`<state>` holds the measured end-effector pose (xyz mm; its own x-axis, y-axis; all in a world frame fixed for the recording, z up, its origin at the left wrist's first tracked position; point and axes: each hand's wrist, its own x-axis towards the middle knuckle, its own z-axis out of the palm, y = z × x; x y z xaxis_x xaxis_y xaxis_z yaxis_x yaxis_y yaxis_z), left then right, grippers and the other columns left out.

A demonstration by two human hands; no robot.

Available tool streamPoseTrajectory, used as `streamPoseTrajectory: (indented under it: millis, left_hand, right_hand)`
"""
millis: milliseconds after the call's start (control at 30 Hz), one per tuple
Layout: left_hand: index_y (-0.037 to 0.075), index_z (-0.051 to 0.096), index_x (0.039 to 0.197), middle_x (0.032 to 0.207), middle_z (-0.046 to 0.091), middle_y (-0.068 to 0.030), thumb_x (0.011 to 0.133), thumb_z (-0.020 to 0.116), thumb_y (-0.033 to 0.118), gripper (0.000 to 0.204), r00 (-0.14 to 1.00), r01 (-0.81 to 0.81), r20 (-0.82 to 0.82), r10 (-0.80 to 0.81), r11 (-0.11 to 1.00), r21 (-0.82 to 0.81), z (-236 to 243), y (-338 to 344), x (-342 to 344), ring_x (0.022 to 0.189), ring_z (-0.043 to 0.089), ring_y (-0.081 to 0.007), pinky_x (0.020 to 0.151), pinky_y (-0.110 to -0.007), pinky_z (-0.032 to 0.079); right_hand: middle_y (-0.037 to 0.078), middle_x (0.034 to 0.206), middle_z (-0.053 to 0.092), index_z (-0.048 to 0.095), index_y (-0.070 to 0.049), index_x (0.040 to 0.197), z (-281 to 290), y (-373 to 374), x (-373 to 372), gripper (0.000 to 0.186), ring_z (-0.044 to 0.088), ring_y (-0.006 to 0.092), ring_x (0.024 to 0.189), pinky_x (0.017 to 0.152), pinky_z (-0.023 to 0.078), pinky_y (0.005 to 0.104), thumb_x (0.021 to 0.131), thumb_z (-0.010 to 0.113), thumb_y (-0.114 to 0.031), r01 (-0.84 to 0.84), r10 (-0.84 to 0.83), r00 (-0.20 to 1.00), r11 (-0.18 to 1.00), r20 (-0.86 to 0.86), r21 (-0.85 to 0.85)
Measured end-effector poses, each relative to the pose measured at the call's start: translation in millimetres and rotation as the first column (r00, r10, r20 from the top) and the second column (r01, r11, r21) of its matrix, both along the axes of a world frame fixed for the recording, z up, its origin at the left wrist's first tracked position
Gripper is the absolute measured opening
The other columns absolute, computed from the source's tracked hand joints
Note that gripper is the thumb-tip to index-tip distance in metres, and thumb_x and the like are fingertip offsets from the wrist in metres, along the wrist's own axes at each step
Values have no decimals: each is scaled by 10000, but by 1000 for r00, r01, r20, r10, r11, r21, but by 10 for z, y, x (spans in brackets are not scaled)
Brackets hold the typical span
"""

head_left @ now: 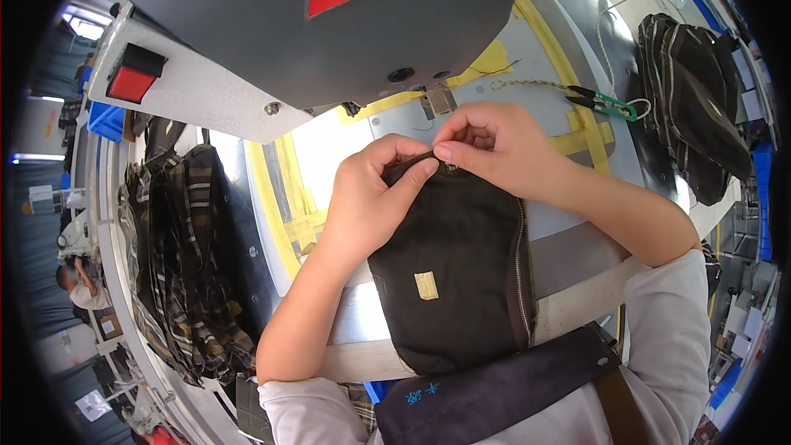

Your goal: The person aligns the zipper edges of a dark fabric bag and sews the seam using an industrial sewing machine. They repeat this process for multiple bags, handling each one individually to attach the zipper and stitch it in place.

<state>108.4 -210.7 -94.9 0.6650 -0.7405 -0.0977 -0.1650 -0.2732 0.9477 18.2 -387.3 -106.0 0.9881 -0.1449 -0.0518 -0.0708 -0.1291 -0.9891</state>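
A dark brown fabric bag piece (461, 239) with a metal zipper (521, 272) along its right side hangs over the near edge of the work plate. A small yellow tape tag (426, 285) sits on its front. At the top edge, my left hand (375, 189) pinches the fabric between thumb and fingers. Right beside it, my right hand (498, 148) pinches the same edge, thumb against the fabric, near a small dark metal part. The fingertips of both hands almost meet there. Just beyond them is the sewing machine's needle area (437, 101).
Above hangs the grey sewing machine head (329, 41), with a red switch (130, 81) at its left. Green-handled thread snips (614, 105) lie on the taped plate. Dark zippered bags (692, 107) are piled at the right; plaid fabric pieces (185, 255) hang at the left.
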Motion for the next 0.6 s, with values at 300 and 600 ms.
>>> streamPoseTrajectory:
  millis: [300, 600]
  left_hand:
    - [-8, 643, 918, 827, 649, -41, 855, 679, 56, 97, 992, -77, 87, 88, 989, -124, -87, 5, 2, 764, 591, -91, 720, -236, 482]
    - [-9, 624, 945, 874, 644, -10, 881, 669, 40, 92, 993, -90, 74, 97, 991, -102, -100, -1, 8, 803, 570, -62, 746, -210, 458]
  right_hand:
    - [43, 840, 599, 592, 13, 895, 57, -30, -32, 158, 575, 92, 756, 678, 484, 258, 832, 693, -92, -51, 40, 997, 982, -65, -182]
    - [58, 800, 580, 584, 6, 872, -46, 54, -59, 156, 552, 104, 715, 647, 465, 273, 818, 678, -105, 84, -67, 995, 962, 74, -260]
